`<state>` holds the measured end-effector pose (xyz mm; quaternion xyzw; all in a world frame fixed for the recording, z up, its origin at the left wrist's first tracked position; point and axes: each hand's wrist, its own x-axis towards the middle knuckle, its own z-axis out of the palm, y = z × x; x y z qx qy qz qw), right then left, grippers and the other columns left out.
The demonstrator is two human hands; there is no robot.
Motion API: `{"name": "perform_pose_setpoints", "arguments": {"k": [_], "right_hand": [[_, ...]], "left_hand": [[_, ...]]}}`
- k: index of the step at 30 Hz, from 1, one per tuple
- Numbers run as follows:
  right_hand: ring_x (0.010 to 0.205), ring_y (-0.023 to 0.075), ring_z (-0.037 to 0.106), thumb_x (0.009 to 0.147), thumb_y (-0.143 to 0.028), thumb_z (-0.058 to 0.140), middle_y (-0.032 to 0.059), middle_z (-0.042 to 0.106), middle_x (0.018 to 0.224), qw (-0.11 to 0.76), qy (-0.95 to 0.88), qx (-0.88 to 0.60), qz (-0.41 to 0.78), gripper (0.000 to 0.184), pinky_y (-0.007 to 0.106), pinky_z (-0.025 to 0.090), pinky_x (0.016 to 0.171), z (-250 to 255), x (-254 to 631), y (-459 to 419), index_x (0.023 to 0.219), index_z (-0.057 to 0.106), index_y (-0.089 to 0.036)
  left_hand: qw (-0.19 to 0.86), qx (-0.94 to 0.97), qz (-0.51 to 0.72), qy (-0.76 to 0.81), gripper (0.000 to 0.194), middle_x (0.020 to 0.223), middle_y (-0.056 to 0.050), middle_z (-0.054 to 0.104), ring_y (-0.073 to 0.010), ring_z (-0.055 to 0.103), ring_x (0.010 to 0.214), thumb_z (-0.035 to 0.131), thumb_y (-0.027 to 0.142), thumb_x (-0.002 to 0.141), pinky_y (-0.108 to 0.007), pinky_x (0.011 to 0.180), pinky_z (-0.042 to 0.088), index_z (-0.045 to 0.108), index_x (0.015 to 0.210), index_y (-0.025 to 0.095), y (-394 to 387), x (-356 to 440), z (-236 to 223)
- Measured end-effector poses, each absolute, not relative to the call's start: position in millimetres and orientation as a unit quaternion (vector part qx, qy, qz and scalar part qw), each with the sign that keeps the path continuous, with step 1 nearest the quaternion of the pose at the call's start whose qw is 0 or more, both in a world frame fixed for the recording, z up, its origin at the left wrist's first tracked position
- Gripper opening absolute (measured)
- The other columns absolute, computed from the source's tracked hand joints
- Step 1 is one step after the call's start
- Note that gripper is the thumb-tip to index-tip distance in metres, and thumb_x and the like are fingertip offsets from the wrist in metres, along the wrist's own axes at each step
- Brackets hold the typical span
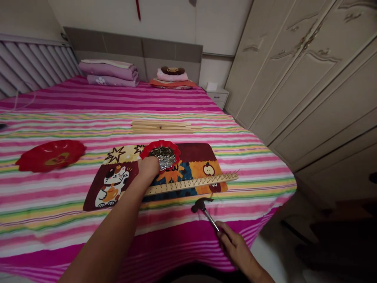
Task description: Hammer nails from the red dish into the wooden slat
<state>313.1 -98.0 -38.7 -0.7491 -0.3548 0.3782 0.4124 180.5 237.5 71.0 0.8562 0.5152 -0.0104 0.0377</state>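
Head view: right hand point(235, 247) was clamped on hammer point(210, 218); left hand point(149, 169) was at bowl point(177, 147) of nails point(167, 156), finger closure indiscernible.

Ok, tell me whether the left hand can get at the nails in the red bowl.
Yes, seemingly: the left hand reaches over the scalloped red bowl, and no lid covers the nails.

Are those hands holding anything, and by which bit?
The right hand grips the claw hammer by its handle. The left hand is at the nails in the red bowl; whether it holds any cannot be told.
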Motion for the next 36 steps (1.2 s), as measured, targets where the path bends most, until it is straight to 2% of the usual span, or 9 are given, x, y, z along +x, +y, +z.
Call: {"name": "perform_pose_setpoints", "arguments": {"k": [10,13,16,18,21,24,27,30,36], "right_hand": [[0.046,0.0116,0.037,0.081,-0.048,0.045,-0.0062,0.038,0.053,0.424,-0.340,-0.747,0.383,0.048,0.022,0.034,0.042,-40,312,-97,0.112,0.061,-0.015],[0.046,0.0114,0.037,0.082,-0.047,0.045,-0.0059,0.039,0.053,0.427,-0.347,-0.746,0.374,0.047,0.021,0.035,0.042,-43,313,-98,0.112,0.062,-0.015],[0.045,0.0112,0.039,0.081,-0.047,0.047,-0.0059,0.041,0.052,0.430,-0.344,-0.751,0.364,0.046,0.021,0.037,0.042,-43,313,-98,0.111,0.063,-0.016],[0.045,0.0111,0.040,0.081,-0.047,0.047,-0.0062,0.041,0.052,0.432,-0.338,-0.751,0.367,0.046,0.021,0.037,0.042,-42,312,-98,0.111,0.062,-0.016],[0.044,0.0111,0.040,0.080,-0.047,0.047,-0.0066,0.040,0.051,0.434,-0.329,-0.749,0.377,0.046,0.021,0.035,0.041,-42,311,-97,0.111,0.062,-0.016],[0.044,0.0112,0.040,0.080,-0.048,0.047,-0.0072,0.040,0.051,0.437,-0.324,-0.747,0.381,0.048,0.021,0.034,0.040,-42,311,-98,0.112,0.060,-0.015],[0.043,0.0111,0.039,0.081,-0.047,0.046,-0.0075,0.039,0.050,0.439,-0.328,-0.745,0.380,0.046,0.021,0.032,0.039,-44,311,-99,0.111,0.060,-0.015],[0.045,0.0111,0.038,0.082,-0.046,0.045,-0.0070,0.040,0.051,0.435,-0.339,-0.745,0.376,0.044,0.021,0.031,0.040,-46,311,-100,0.110,0.059,-0.016],[0.045,0.0111,0.036,0.083,-0.046,0.044,-0.0070,0.038,0.052,0.427,-0.334,-0.748,0.382,0.045,0.022,0.028,0.040,-46,311,-100,0.113,0.057,-0.015]], "left_hand": [[0.015,0.896,-0.016,0.443,0.025,0.094,-0.019,0.069,-0.0268,0.064,0.084,0.044,0.018,0.074,-0.030,0.069,0.042,0.068,0.080,0.014,241,173,69],[0.044,0.895,0.011,0.444,0.022,0.087,-0.016,0.069,-0.0238,0.063,0.078,0.044,0.019,0.076,-0.029,0.066,0.040,0.065,0.078,0.015,245,168,69],[0.145,0.875,0.089,0.453,0.014,0.071,-0.007,0.066,-0.0180,0.058,0.065,0.049,0.024,0.073,-0.026,0.062,0.039,0.061,0.073,0.019,251,157,68],[0.272,0.833,0.165,0.453,0.011,0.063,-0.001,0.061,-0.0151,0.054,0.059,0.055,0.028,0.068,-0.025,0.059,0.039,0.060,0.070,0.019,251,148,67],[0.472,0.718,0.253,0.445,0.026,0.062,0.001,0.060,-0.0126,0.053,0.058,0.067,0.034,0.058,-0.024,0.058,0.040,0.062,0.076,0.017,242,135,67],[0.594,0.619,0.284,0.428,0.043,0.072,-0.002,0.066,-0.0115,0.055,0.061,0.075,0.036,0.050,-0.024,0.059,0.042,0.066,0.085,0.015,224,126,68],[0.673,0.538,0.291,0.415,0.047,0.074,-0.002,0.066,-0.0096,0.055,0.063,0.079,0.035,0.047,-0.022,0.059,0.043,0.067,0.088,0.015,204,120,68],[0.726,0.467,0.295,0.410,0.044,0.073,-0.001,0.065,-0.0084,0.056,0.063,0.081,0.030,0.044,-0.021,0.060,0.045,0.066,0.082,0.015,189,117,66],[0.756,0.428,0.310,0.387,0.037,0.070,0.002,0.062,-0.0065,0.055,0.060,0.079,0.025,0.052,-0.020,0.058,0.047,0.061,0.082,0.015,180,114,56]]}}
